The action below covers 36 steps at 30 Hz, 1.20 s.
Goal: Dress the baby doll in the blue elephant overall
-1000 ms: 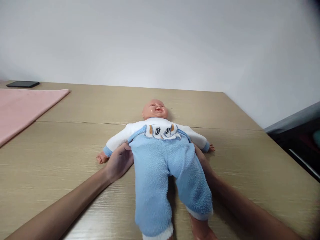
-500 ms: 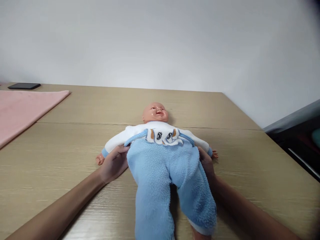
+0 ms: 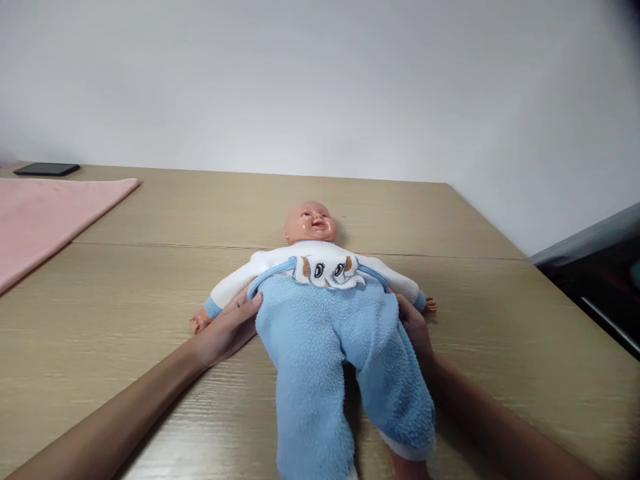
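A baby doll (image 3: 311, 223) lies on its back, head away from me, in a white long-sleeved top (image 3: 320, 250) with blue cuffs. Light blue fleece pants (image 3: 310, 347) cover its legs, with an embroidered elephant face (image 3: 327, 272) at the upper edge. My left hand (image 3: 233, 330) grips the pants at the left side of the waist, thumb on the cloth and fingers hidden beneath. On the opposite side, my right hand (image 3: 414, 327) holds the waist edge, its fingers partly hidden behind the fabric.
A pink cloth (image 3: 45, 220) lies flat at the left of the wooden table (image 3: 175, 413). Behind it, near the wall, rests a dark phone (image 3: 47, 169). Past the table's right edge stands a dark object (image 3: 595, 273).
My left hand has shifted slightly, its thumb now lying along the pants' side. The lower legs of the pants sit slightly further right; the right hand looks nearly unmoved.
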Available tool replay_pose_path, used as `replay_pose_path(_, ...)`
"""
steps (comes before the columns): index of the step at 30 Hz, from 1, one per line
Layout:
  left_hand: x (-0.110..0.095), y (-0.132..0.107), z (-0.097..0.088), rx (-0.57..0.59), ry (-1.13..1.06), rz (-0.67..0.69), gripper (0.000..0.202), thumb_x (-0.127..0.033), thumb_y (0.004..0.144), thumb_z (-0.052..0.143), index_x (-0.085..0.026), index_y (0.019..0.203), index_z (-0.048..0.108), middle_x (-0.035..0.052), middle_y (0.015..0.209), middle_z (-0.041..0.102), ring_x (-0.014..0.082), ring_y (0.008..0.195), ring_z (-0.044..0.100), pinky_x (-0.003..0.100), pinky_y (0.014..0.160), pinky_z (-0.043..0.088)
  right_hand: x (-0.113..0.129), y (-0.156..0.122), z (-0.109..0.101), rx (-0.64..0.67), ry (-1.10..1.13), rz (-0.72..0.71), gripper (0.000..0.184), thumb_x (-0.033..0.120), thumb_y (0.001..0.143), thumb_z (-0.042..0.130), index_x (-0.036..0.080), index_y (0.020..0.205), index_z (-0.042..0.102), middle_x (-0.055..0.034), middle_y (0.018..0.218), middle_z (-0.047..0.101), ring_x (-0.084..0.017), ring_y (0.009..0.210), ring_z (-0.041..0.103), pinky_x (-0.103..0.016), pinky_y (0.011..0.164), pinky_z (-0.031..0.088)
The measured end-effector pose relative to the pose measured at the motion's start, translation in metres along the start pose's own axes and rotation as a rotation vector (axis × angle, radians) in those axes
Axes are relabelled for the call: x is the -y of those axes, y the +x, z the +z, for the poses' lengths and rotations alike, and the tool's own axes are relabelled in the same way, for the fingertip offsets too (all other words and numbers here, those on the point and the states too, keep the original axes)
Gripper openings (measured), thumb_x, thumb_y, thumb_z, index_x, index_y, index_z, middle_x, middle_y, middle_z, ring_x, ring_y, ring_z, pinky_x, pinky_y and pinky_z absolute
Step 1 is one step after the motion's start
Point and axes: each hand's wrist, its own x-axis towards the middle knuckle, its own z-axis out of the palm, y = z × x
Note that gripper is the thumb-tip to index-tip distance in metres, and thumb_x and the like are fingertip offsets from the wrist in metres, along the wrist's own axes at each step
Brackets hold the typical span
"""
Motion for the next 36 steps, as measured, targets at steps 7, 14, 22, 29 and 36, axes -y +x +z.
replay_pose_path(7,0.002,0.003,-0.008,-0.129,0.066,0.177,0.036,-0.056,0.099,0.083,-0.024,0.093,0.067,-0.0014,0.087,0.059,0.0166,0.08,0.054,0.027,0.076,0.047,0.005,-0.003,0.012,0.032,-0.001,-0.066,0.034,0.056,0.102,0.061,0.028,0.084,0.068,-0.0068,0.103,0.078,-0.031,0.105,0.069,-0.044,0.096,0.057)
replay_pose_path(14,-0.003,0.007,-0.003,-0.267,0.378,0.329,0.037,-0.06,0.106,0.074,-0.023,0.101,0.069,-0.0008,0.095,0.061,0.0183,0.089,0.05,0.028,0.083,0.042,0.022,0.015,0.011,-0.035,-0.204,-0.23,0.037,0.062,0.108,0.064,0.026,0.099,0.071,-0.0006,0.087,0.067,-0.021,0.083,0.061,-0.033,0.078,0.05)
replay_pose_path(22,-0.001,0.007,-0.004,-0.33,0.702,0.413,0.032,-0.055,0.114,0.061,-0.024,0.109,0.066,-0.0008,0.099,0.062,0.0204,0.096,0.056,0.032,0.088,0.042,0.036,0.044,0.011,0.051,-0.5,-0.356,0.025,0.044,0.104,0.072,0.024,0.089,0.075,-0.0035,0.087,0.072,-0.024,0.083,0.064,-0.038,0.08,0.047)
replay_pose_path(29,0.005,0.01,0.0,-0.387,0.558,0.497,0.03,-0.054,0.113,0.064,-0.025,0.108,0.064,-0.0026,0.092,0.059,0.0167,0.083,0.051,0.029,0.077,0.042,0.077,0.057,0.031,-0.047,-0.757,-0.639,0.017,0.027,0.103,0.061,0.02,0.112,0.074,-0.0093,0.106,0.076,-0.027,0.098,0.068,-0.042,0.092,0.052)
replay_pose_path(36,0.004,0.01,-0.001,-0.26,0.253,0.537,0.029,-0.05,0.106,0.077,-0.024,0.1,0.065,-0.0045,0.084,0.053,0.0132,0.072,0.044,0.026,0.067,0.039,0.144,0.093,0.115,0.727,-0.763,-0.636,0.019,0.026,0.111,0.06,0.019,0.113,0.079,-0.0062,0.115,0.085,-0.024,0.114,0.075,-0.036,0.1,0.051)
